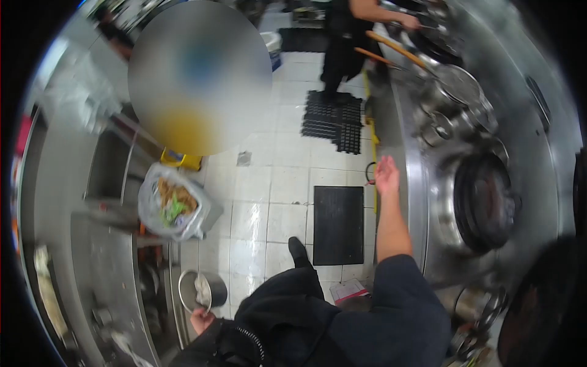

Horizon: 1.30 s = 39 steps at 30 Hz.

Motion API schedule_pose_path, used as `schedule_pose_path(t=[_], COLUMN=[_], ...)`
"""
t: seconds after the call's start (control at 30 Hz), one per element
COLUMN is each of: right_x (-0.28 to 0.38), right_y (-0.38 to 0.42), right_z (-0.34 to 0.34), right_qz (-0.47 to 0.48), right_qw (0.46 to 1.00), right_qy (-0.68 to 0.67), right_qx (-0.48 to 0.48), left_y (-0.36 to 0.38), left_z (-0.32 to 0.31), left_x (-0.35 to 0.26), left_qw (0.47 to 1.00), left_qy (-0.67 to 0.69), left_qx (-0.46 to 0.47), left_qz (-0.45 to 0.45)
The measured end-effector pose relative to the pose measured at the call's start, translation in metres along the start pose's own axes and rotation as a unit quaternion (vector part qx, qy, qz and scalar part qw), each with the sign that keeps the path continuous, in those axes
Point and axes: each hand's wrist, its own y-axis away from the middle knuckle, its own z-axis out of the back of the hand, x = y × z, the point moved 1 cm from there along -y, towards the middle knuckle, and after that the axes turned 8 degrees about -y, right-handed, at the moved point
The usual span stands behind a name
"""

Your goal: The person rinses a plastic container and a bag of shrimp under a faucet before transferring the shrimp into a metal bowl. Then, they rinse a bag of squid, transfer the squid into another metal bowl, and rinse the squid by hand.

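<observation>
At the lower left, my left hand [202,321] is closed on the rim of a metal pot [218,290], which is tilted so its mouth shows. Something whitish [202,290] lies inside it; I cannot make out what it is. My right hand [386,176] is stretched forward beside the steel edge of the cooking counter [416,202]. Its fingers are extended and nothing shows in them. Just left of that hand is a dark loop [369,172] with a reddish end.
A lined waste bin [211,214] with food scraps stands at left, near steel shelving [110,257]. Black mats [338,225] lie on the tiled floor. Several pots and a large dark-topped pan [486,202] line the right counter. A co-worker [342,49] stands ahead; a blurred patch hides part of the view.
</observation>
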Motion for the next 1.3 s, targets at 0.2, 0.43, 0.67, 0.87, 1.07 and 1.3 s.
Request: schedule_pose_path(t=[0.2,0.43,0.67,0.87,1.07,1.3], right_x=[-0.284,-0.461,-0.551,-0.601,-0.637,-0.725], right_y=[0.152,0.346,0.432,0.576,0.715,0.853], right_z=[0.048,-0.048,-0.115,-0.112,-0.115,-0.113], right_qz=[-0.367,-0.618,-0.614,-0.605,-0.520,-0.448], right_qw=[0.925,0.724,0.653,0.592,0.543,0.444], right_qy=[0.030,0.287,0.362,0.432,0.477,0.492], right_qx=[-0.097,0.104,0.255,0.311,0.454,0.600], left_y=[0.083,0.113,0.099,0.085,0.111,0.091], left_z=[-0.055,-0.002,0.083,0.193,0.276,0.387], left_x=[0.008,-0.026,0.003,0.022,-0.019,-0.047], left_qw=[0.955,0.884,0.849,0.853,0.847,0.790], left_qy=[0.172,0.216,0.415,0.438,0.324,0.395], left_qx=[-0.081,-0.241,-0.203,-0.180,-0.287,-0.363], left_qz=[-0.228,-0.337,-0.256,-0.220,-0.307,-0.298])
